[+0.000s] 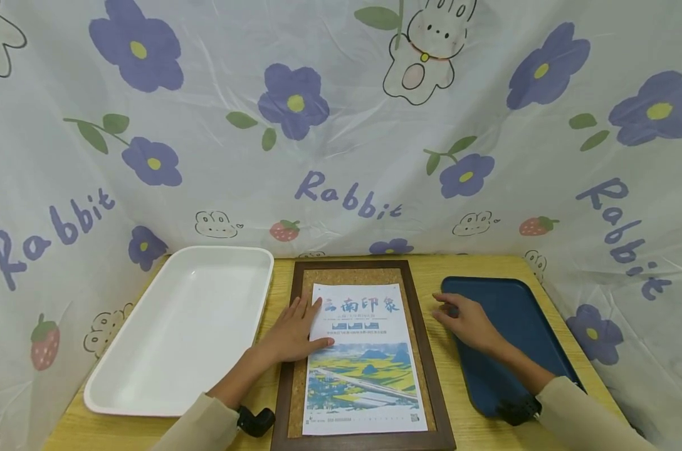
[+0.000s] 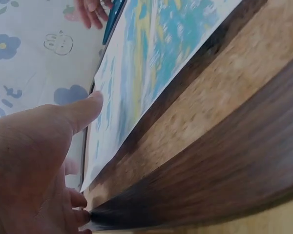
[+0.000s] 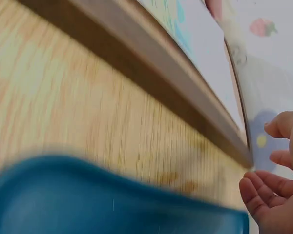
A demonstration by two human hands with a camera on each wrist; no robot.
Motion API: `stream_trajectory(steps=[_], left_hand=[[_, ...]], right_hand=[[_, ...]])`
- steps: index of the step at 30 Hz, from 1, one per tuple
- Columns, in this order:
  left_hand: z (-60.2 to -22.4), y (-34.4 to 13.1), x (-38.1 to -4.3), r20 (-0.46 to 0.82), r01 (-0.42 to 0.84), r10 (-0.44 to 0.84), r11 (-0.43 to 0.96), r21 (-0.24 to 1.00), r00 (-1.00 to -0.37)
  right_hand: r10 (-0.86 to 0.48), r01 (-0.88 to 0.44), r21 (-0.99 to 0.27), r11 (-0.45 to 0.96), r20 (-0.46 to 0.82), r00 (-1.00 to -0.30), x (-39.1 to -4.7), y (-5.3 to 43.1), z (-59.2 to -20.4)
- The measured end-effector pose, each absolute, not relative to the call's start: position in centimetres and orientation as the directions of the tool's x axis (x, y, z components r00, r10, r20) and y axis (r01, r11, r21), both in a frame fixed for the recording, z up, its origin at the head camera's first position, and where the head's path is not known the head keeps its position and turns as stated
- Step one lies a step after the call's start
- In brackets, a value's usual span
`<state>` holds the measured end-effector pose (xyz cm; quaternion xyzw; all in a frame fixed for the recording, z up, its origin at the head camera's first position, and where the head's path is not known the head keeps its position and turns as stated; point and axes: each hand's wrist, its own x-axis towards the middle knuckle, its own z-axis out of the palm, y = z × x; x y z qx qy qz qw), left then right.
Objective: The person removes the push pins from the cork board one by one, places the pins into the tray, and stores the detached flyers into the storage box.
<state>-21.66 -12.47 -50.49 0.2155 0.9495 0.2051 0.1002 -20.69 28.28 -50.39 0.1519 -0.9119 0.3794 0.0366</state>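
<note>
A printed poster (image 1: 363, 369) with a landscape picture and large characters lies on a cork board (image 1: 352, 276) with a brown wooden frame (image 1: 428, 351). My left hand (image 1: 290, 329) rests flat along the poster's left edge, its fingers spread and its thumb reaching over the paper. In the left wrist view the thumb (image 2: 80, 111) is extended beside the sheet. My right hand (image 1: 471, 319) hovers between the frame and a blue tray (image 1: 521, 351), with fingers loosely bent. Nothing shows between those fingers (image 3: 276, 187) in the right wrist view.
On the left stands a large white tray (image 1: 177, 332), its near side partly behind the left forearm. Beneath everything is a light wooden table (image 1: 431, 269). A white curtain (image 1: 341, 150) with flowers and rabbits closes off the back and both sides.
</note>
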Motion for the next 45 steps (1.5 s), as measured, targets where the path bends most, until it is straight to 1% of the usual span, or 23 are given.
stream_trajectory(steps=[5,10,17,23,32,40,45], left_hand=[[-50.8,-12.0,-21.0,-0.096,0.321,0.4,0.838,0.441,-0.912],[-50.8,-11.7,-20.5,-0.099,0.304,0.391,0.83,0.467,-0.915],[-50.9,-11.2,-20.3,-0.101,0.314,0.403,0.826,0.468,-0.91],[-51.0,-11.1,-20.1,-0.094,0.324,0.414,0.817,0.477,-0.905],[-51.1,-10.8,-20.2,-0.073,0.319,0.402,0.813,0.486,-0.913],[-51.4,-10.4,-20.3,0.013,0.33,0.379,0.789,0.519,-0.925],[-51.3,-10.2,-20.3,0.058,0.322,0.355,0.753,0.574,-0.933]], right_hand=[[-0.307,-0.338,-0.716,0.61,0.179,-0.935,-20.5,26.0,-50.5],[-0.326,-0.351,-0.73,0.586,0.184,-0.927,-20.4,23.9,-50.9],[-0.27,-0.275,-0.732,0.623,0.129,-0.954,-20.3,21.9,-51.2],[-0.22,-0.234,-0.692,0.683,0.11,-0.969,-20.5,21.0,-51.5],[-0.18,-0.218,-0.699,0.681,0.13,-0.975,-20.5,20.2,-51.7],[-0.17,-0.25,-0.717,0.651,0.183,-0.968,-20.5,19.9,-52.1],[-0.141,-0.242,-0.72,0.65,0.198,-0.97,-20.4,19.6,-52.1]])
